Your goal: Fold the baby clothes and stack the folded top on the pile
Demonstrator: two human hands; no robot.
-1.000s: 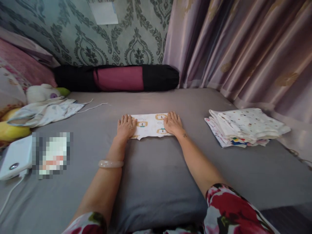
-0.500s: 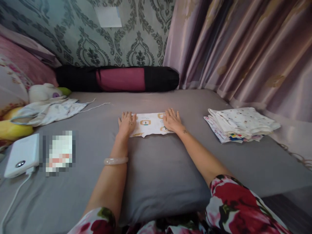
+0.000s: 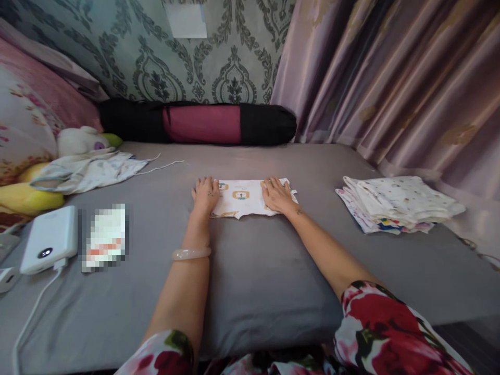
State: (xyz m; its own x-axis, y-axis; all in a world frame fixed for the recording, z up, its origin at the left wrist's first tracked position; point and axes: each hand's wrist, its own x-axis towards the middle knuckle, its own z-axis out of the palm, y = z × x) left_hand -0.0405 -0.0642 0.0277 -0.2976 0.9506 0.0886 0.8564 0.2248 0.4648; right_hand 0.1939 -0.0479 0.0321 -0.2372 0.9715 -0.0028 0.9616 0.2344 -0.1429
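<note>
A white cloth (image 3: 246, 197) with a tan and teal animal print lies folded flat on the grey bed sheet (image 3: 253, 260) in front of me. My left hand (image 3: 205, 196) rests palm down over its left end, fingers stretched forward. On the right part of the cloth lies my right hand (image 3: 276, 195), also flat and open. A small white tag and a corner of the cloth show past my right fingers. The cloth's lower edge is uneven between my wrists.
A stack of folded cloths (image 3: 400, 203) sits at the right. On the left are a white power bank (image 3: 50, 239) with a cable, a blurred-out item (image 3: 104, 237), a crumpled garment (image 3: 91, 172) and plush toys (image 3: 80, 140). A black and maroon bolster (image 3: 201, 124) lies along the wall.
My right hand has slid slightly left on the cloth, so its right corner and tag now show. The left hand stays at the left end. The whole view has shifted slightly.
</note>
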